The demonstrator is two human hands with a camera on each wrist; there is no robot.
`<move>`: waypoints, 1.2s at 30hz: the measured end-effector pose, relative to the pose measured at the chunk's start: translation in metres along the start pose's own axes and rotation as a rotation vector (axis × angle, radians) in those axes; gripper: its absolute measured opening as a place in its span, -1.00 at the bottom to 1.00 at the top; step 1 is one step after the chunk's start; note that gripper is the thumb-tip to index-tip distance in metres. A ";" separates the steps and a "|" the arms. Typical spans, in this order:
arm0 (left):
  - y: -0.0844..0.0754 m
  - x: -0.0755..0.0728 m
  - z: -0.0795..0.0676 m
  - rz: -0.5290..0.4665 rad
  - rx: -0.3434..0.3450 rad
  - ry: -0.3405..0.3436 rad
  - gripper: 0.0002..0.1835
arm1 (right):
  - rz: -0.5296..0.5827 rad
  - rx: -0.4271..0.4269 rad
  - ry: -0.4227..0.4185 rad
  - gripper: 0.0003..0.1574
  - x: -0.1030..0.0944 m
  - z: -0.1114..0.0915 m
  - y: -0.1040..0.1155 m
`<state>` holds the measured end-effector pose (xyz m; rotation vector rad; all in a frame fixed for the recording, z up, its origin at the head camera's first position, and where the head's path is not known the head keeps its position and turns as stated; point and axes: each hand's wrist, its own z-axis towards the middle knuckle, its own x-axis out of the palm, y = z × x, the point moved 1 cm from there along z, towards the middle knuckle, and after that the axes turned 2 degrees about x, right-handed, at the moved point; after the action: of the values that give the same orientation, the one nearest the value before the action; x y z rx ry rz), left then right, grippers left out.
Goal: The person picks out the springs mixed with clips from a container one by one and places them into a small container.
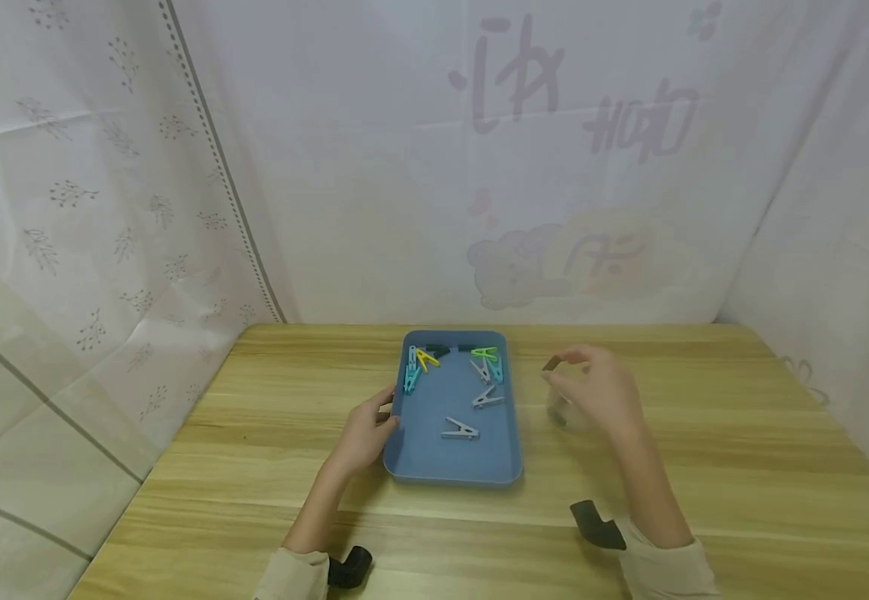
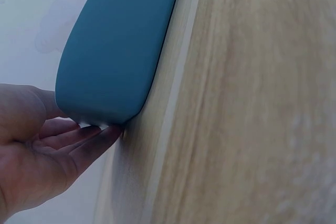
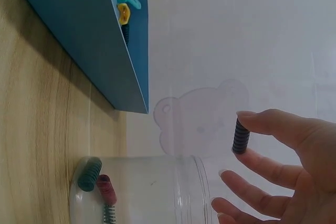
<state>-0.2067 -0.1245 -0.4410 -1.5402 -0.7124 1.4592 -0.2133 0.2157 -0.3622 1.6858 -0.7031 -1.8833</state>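
Note:
The blue tray (image 1: 434,462) holds several plastic clothespins: grey (image 1: 461,429), yellow (image 1: 426,360), green (image 1: 483,353) and teal (image 1: 412,379). Dark springs (image 1: 437,350) lie at its far end. My left hand (image 1: 362,433) holds the tray's left side, fingers (image 2: 94,145) against the outer wall and thumb at the rim. To the right of the tray, my right hand (image 1: 602,392) pinches a small dark coil spring (image 3: 241,136) between thumb and index finger. It is over a clear jar (image 3: 152,192) containing a dark green spring (image 3: 90,174), a red one (image 3: 106,189) and a metallic one (image 3: 108,214).
Everything stands on a wood-grain table (image 1: 314,367). Printed curtains (image 1: 374,167) hang right behind its far edge and along the sides. Black curved wrist mounts (image 1: 596,525) jut from both sleeves near the front.

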 end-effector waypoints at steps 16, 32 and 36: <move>0.001 0.000 0.000 -0.008 0.004 0.002 -0.42 | 0.002 0.031 0.009 -0.27 -0.015 -0.001 -0.013; 0.002 0.001 0.000 -0.016 0.000 -0.001 -0.40 | -0.026 0.016 -0.028 -0.34 -0.021 0.001 -0.027; 0.002 0.001 -0.001 -0.014 -0.001 -0.002 -0.40 | -0.032 0.028 -0.016 -0.33 -0.022 0.002 -0.033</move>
<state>-0.2062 -0.1247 -0.4428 -1.5325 -0.7236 1.4503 -0.2143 0.2549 -0.3679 1.7115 -0.7160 -1.9192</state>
